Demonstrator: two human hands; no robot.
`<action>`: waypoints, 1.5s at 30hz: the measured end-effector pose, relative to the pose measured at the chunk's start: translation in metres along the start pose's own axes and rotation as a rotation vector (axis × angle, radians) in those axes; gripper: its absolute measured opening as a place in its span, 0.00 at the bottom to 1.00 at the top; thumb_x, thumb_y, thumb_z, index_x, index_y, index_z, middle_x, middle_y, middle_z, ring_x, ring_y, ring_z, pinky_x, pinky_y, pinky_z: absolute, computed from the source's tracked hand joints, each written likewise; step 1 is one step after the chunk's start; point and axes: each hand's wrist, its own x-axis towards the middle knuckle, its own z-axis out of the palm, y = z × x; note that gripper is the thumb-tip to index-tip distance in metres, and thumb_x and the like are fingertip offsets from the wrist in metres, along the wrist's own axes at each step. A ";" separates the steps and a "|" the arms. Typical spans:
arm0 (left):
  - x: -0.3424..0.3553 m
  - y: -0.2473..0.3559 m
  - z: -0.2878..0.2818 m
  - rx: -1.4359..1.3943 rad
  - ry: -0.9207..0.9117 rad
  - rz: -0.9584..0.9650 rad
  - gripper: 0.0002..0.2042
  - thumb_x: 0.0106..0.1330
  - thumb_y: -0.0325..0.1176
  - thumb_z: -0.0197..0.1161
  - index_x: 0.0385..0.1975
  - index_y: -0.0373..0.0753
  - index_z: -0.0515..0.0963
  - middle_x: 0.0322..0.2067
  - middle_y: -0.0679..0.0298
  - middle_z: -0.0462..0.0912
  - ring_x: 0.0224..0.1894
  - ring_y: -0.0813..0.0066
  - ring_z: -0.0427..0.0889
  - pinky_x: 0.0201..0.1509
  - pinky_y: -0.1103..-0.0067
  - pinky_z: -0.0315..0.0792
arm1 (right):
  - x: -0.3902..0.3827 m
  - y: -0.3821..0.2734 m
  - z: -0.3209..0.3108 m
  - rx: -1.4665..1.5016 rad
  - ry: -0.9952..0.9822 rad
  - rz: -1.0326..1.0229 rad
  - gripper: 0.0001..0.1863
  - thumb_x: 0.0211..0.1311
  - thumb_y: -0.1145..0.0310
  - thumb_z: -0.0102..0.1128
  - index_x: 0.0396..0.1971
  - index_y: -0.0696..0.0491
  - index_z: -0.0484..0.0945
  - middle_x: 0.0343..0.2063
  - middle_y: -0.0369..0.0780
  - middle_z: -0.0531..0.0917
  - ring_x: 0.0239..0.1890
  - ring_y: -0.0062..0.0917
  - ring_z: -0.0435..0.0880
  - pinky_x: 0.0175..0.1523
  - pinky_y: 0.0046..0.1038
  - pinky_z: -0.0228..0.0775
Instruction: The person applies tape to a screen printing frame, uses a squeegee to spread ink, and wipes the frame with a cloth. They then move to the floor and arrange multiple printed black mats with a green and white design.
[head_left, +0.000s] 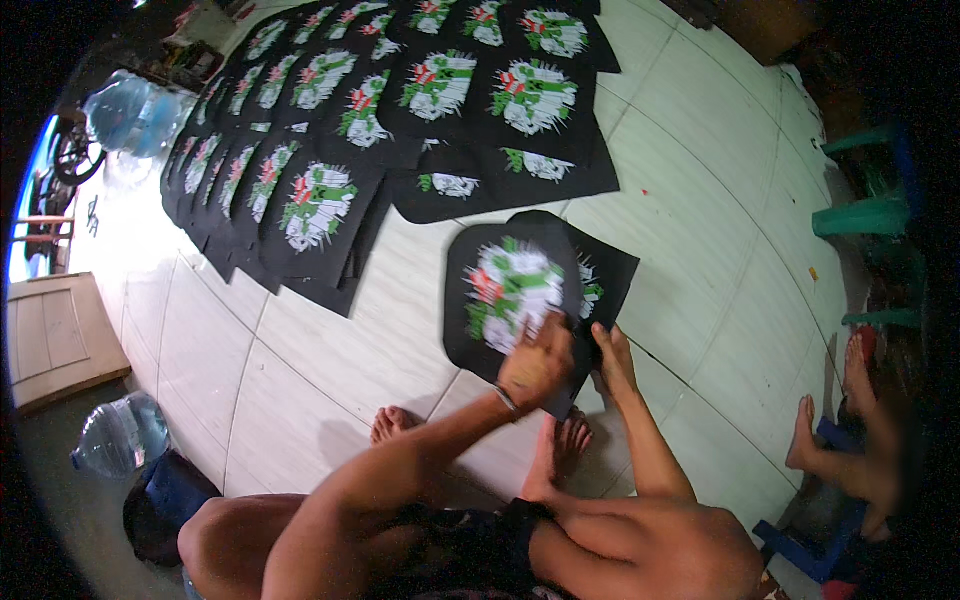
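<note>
My left hand (540,365), with a band at the wrist, is closed on the lower right part of a black printed fabric panel (475,255). The panel bears a green, white and red design, and its edges are slightly blurred. Behind it and to the right, another black panel (607,258) shows part of the same print. My right hand (613,358) grips that one near its lower edge, thumb on top. Whether more panels lie beneath it I cannot tell. Both panels are above the tiled floor, in front of my feet.
Many similar black panels (320,215) lie overlapping in rows across the floor ahead. Large clear water bottles (125,435) are at the left, one near a wooden panel (65,335). On the right are green plastic chairs (862,218) and another person's bare legs (850,470).
</note>
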 end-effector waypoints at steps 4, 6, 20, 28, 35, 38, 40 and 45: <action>0.001 0.033 0.006 -0.529 0.082 -0.010 0.14 0.60 0.30 0.58 0.44 0.33 0.73 0.45 0.45 0.78 0.47 0.49 0.80 0.51 0.62 0.73 | 0.004 0.002 0.010 -0.203 -0.058 -0.067 0.19 0.59 0.69 0.68 0.49 0.57 0.75 0.42 0.36 0.82 0.41 0.22 0.80 0.47 0.24 0.72; 0.011 0.013 -0.006 -0.593 -0.194 -0.062 0.13 0.60 0.31 0.58 0.45 0.37 0.74 0.39 0.48 0.81 0.39 0.49 0.83 0.43 0.61 0.77 | 0.008 0.005 0.004 -0.288 0.000 -0.019 0.17 0.57 0.75 0.66 0.47 0.58 0.77 0.40 0.36 0.83 0.40 0.22 0.81 0.47 0.25 0.72; 0.180 -0.136 -0.038 0.225 0.042 -0.020 0.28 0.69 0.40 0.55 0.68 0.44 0.62 0.67 0.66 0.65 0.70 0.61 0.61 0.74 0.59 0.50 | 0.000 -0.016 -0.053 -0.030 0.262 0.171 0.15 0.60 0.78 0.60 0.48 0.60 0.77 0.41 0.40 0.84 0.39 0.24 0.83 0.46 0.29 0.76; 0.179 -0.143 -0.040 0.206 0.129 0.031 0.15 0.69 0.32 0.53 0.53 0.42 0.77 0.52 0.65 0.82 0.61 0.62 0.74 0.71 0.60 0.54 | 0.003 -0.007 -0.050 0.065 0.203 0.158 0.11 0.60 0.75 0.63 0.42 0.58 0.79 0.35 0.39 0.85 0.34 0.23 0.84 0.39 0.29 0.78; 0.084 -0.089 -0.046 -0.173 0.392 0.325 0.19 0.59 0.27 0.56 0.52 0.41 0.79 0.46 0.58 0.82 0.54 0.56 0.77 0.66 0.58 0.62 | 0.004 -0.016 -0.055 0.302 0.164 0.169 0.23 0.68 0.52 0.56 0.51 0.56 0.76 0.44 0.39 0.83 0.43 0.26 0.82 0.50 0.30 0.75; 0.020 -0.050 -0.021 -0.161 0.118 0.385 0.21 0.58 0.30 0.57 0.54 0.43 0.78 0.57 0.60 0.77 0.64 0.60 0.70 0.71 0.57 0.55 | 0.001 -0.022 -0.060 0.512 0.073 0.207 0.26 0.69 0.46 0.51 0.51 0.55 0.76 0.44 0.39 0.83 0.44 0.26 0.82 0.52 0.31 0.75; -0.007 -0.025 -0.001 -0.155 0.018 0.402 0.19 0.60 0.34 0.59 0.53 0.43 0.78 0.59 0.60 0.75 0.67 0.59 0.66 0.73 0.53 0.51 | 0.002 -0.022 -0.062 0.140 0.136 0.224 0.22 0.68 0.52 0.57 0.49 0.55 0.77 0.43 0.40 0.83 0.41 0.25 0.83 0.47 0.29 0.77; -0.028 -0.004 0.018 -0.259 -0.001 0.400 0.19 0.61 0.36 0.59 0.51 0.39 0.77 0.57 0.57 0.76 0.64 0.55 0.69 0.71 0.54 0.54 | 0.006 0.000 -0.061 -0.052 0.131 0.013 0.14 0.60 0.76 0.66 0.46 0.56 0.79 0.41 0.36 0.85 0.41 0.19 0.82 0.48 0.25 0.74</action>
